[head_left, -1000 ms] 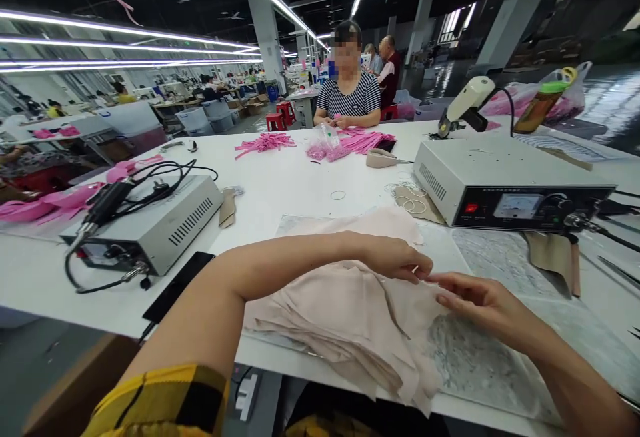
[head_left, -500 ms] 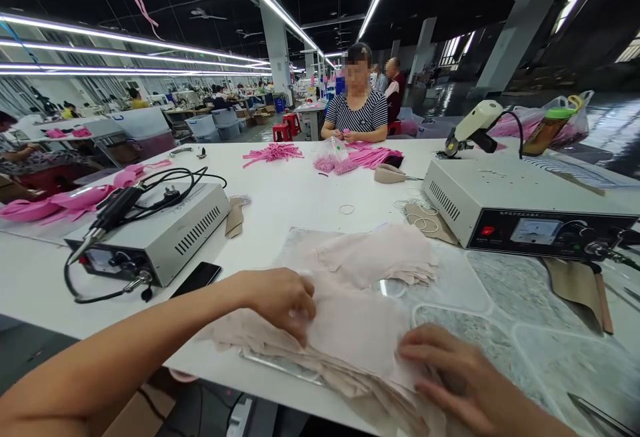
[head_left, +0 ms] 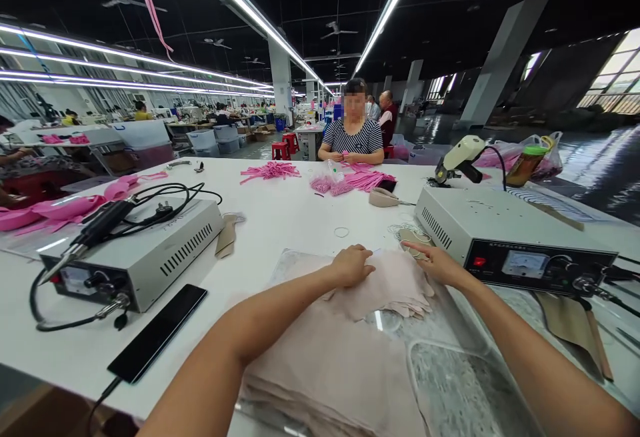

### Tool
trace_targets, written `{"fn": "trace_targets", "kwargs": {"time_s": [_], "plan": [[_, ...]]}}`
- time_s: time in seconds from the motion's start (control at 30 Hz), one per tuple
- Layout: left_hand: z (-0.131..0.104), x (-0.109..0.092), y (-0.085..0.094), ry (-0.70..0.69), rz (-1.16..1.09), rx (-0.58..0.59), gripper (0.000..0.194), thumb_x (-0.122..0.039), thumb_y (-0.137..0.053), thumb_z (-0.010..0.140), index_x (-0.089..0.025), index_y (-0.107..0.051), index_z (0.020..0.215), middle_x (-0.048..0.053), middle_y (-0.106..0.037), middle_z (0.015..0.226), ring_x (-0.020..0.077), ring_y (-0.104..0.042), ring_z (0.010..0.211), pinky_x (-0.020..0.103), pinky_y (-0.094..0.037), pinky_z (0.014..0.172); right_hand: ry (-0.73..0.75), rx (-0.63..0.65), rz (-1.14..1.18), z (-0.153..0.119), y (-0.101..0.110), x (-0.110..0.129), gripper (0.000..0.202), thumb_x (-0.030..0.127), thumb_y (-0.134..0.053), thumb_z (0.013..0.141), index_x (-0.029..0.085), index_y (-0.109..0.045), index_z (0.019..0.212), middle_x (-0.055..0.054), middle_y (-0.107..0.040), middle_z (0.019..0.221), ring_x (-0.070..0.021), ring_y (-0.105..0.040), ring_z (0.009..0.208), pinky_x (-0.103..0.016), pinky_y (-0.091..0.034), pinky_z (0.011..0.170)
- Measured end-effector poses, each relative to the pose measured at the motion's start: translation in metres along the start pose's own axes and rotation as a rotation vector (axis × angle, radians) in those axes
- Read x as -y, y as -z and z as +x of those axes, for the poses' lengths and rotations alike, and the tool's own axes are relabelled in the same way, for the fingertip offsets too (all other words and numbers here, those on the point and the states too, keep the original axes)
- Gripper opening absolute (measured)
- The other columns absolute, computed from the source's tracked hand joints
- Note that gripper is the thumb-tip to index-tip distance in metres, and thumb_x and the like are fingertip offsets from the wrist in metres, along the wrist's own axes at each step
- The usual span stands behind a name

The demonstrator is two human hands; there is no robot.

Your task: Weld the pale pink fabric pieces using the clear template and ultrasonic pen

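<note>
My left hand rests on the far pile of pale pink cloth pieces, its thumb a little apart from the fingers. At that pile's right corner is my right hand, open, with the index finger stretched out to the left beside some thin cream elastic loops and a tan cloth scrap. Closer to me lies a larger stack of pale pink cloth, partly behind my left forearm. Both piles lie on a clear, marbled plastic mat.
Grey control boxes stand at left and right, with cables. A black phone lies before the left one. Pink strips and a handheld cutter are farther back. A person in a striped top sits opposite.
Both hands have moved forward from the near stack to the far pile. The near stack's top now lies flatter. The view has tilted up slightly, and more of the phone shows.
</note>
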State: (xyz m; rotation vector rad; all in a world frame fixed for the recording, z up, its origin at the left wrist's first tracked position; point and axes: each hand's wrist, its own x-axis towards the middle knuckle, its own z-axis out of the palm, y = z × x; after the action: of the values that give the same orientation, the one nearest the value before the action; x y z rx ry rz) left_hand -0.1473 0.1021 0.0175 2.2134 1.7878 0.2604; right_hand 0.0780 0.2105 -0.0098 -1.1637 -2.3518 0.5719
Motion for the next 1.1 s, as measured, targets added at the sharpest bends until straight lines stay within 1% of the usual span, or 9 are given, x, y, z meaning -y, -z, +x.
{"fn": "trace_targets", "kwargs": {"time_s": [0.07, 0.2, 0.33, 0.47, 0.67, 0.77, 0.83, 0.97, 1.1], "plan": [[0.015, 0.005, -0.005, 0.043, 0.000, -0.006, 0.043, -0.036, -0.049, 0.087, -0.014, -0.054, 0.123, 0.013, -0.055, 0.123, 0.0250, -0.052, 0.115, 0.036, -0.043, 0.096, 0.070, 0.101, -0.005, 0.013, -0.005, -0.002, 0.035, 0.015, -0.054, 0.082, 0.021, -0.062, 0.115, -0.008, -0.061, 0.123, -0.0218, -0.055, 0.114, -0.039, -0.045, 0.096], [0.029, 0.011, -0.011, 0.093, -0.004, -0.040, 0.030, -0.032, -0.052, 0.083, -0.018, -0.066, 0.105, 0.009, -0.061, 0.112, 0.0226, -0.059, 0.102, 0.033, -0.047, 0.090, 0.117, 0.203, -0.032, 0.035, -0.017, -0.012, 0.028, 0.034, -0.055, 0.089, 0.018, -0.059, 0.112, -0.007, -0.059, 0.117, -0.0184, -0.059, 0.099, -0.041, -0.050, 0.086], [0.030, 0.017, -0.013, 0.082, -0.042, -0.084, 0.027, -0.022, -0.045, 0.084, -0.019, -0.069, 0.094, 0.005, -0.064, 0.104, 0.0186, -0.060, 0.094, 0.029, -0.047, 0.087, 0.097, 0.121, -0.063, 0.040, -0.023, -0.029, 0.029, 0.036, -0.053, 0.090, 0.019, -0.058, 0.112, -0.007, -0.058, 0.116, -0.0184, -0.059, 0.097, -0.039, -0.051, 0.083], [0.029, 0.021, -0.017, 0.043, -0.103, -0.102, 0.028, -0.026, -0.046, 0.084, -0.019, -0.067, 0.102, 0.005, -0.065, 0.103, 0.0201, -0.060, 0.096, 0.032, -0.046, 0.088, 0.124, 0.021, -0.084, 0.030, -0.018, -0.035, 0.028, 0.037, -0.052, 0.090, 0.019, -0.059, 0.111, -0.007, -0.059, 0.116, -0.0178, -0.059, 0.096, -0.038, -0.051, 0.083], [0.040, 0.009, -0.020, -0.101, -0.189, -0.106, 0.052, -0.041, -0.062, 0.078, -0.022, -0.054, 0.126, 0.007, -0.054, 0.130, 0.0238, -0.050, 0.118, 0.036, -0.037, 0.102, 0.272, -0.129, -0.093, 0.009, 0.003, -0.004, 0.015, 0.030, -0.053, 0.086, 0.020, -0.061, 0.080, -0.006, -0.066, 0.097, -0.0206, -0.059, 0.096, -0.042, -0.045, 0.090], [0.048, -0.004, -0.016, -0.190, -0.225, -0.080, 0.054, -0.037, -0.067, 0.075, -0.022, -0.053, 0.126, 0.004, -0.060, 0.121, 0.0197, -0.054, 0.111, 0.031, -0.039, 0.099, 0.304, -0.165, -0.091, -0.002, 0.017, 0.016, 0.012, 0.027, -0.050, 0.080, 0.022, -0.057, 0.072, -0.002, -0.064, 0.074, -0.0184, -0.059, 0.073, -0.036, -0.048, 0.074], [0.049, -0.010, -0.009, -0.223, -0.243, -0.050, 0.045, -0.035, -0.065, 0.076, -0.019, -0.058, 0.118, 0.003, -0.065, 0.107, 0.0175, -0.059, 0.097, 0.028, -0.044, 0.088, 0.310, -0.179, -0.084, -0.009, 0.027, 0.027, 0.011, 0.028, -0.049, 0.078, 0.022, -0.056, 0.072, 0.000, -0.060, 0.066, -0.0158, -0.055, 0.062, -0.031, -0.047, 0.063], [0.031, -0.005, 0.013, -0.286, -0.255, -0.007, 0.026, -0.032, -0.061, 0.078, -0.014, -0.064, 0.096, 0.002, -0.066, 0.087, 0.0152, -0.059, 0.079, 0.023, -0.045, 0.071, 0.311, -0.222, -0.054, -0.031, 0.042, 0.045, 0.012, 0.029, -0.049, 0.079, 0.021, -0.055, 0.073, -0.001, -0.058, 0.066, -0.0144, -0.054, 0.060, -0.027, -0.044, 0.056], [-0.023, 0.020, 0.042, -0.363, -0.235, -0.011, 0.018, -0.017, -0.055, 0.078, -0.015, -0.062, 0.095, 0.003, -0.063, 0.091, 0.0142, -0.056, 0.083, 0.023, -0.042, 0.076, 0.362, -0.231, -0.001, -0.077, 0.032, 0.068, 0.010, 0.027, -0.050, 0.084, 0.022, -0.056, 0.078, -0.003, -0.058, 0.070, -0.0130, -0.052, 0.059, -0.024, -0.041, 0.050]]}}
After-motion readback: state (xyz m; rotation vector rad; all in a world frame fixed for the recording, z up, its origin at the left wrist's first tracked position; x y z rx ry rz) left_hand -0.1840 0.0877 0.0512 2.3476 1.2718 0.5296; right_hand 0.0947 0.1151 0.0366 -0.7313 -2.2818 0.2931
